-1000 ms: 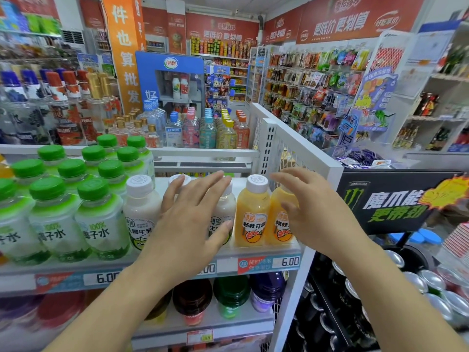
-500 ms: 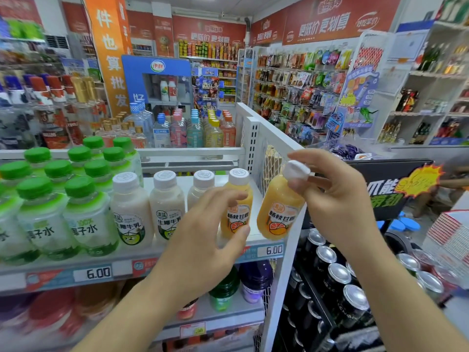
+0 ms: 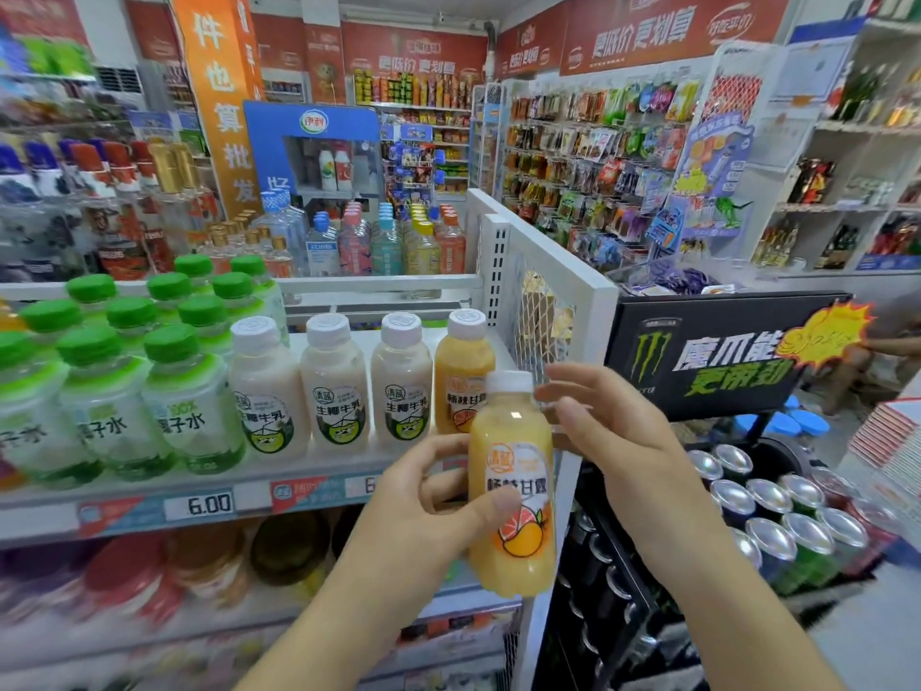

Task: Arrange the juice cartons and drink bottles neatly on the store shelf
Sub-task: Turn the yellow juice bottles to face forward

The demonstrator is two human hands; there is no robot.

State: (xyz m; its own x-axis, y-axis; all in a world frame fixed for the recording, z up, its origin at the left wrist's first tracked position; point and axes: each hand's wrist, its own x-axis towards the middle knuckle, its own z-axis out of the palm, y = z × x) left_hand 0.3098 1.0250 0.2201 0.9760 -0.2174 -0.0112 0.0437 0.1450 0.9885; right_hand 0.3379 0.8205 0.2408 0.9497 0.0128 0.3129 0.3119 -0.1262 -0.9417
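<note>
The left hand (image 3: 438, 501) holds an orange bottle (image 3: 513, 486) upright in front of the shelf (image 3: 149, 496), thumb across its label and fingers curled behind it. The right hand (image 3: 613, 436) is just right of the bottle, fingers loosely spread and relaxed, gripping nothing; whether its fingertips touch the bottle cannot be told. Behind the left hand a second orange bottle (image 3: 461, 371) stands on the shelf, with three white bottles (image 3: 334, 386) in a row to its left and green-capped bottles (image 3: 189, 391) further left. Cans (image 3: 777, 511) stand below the right hand.
</note>
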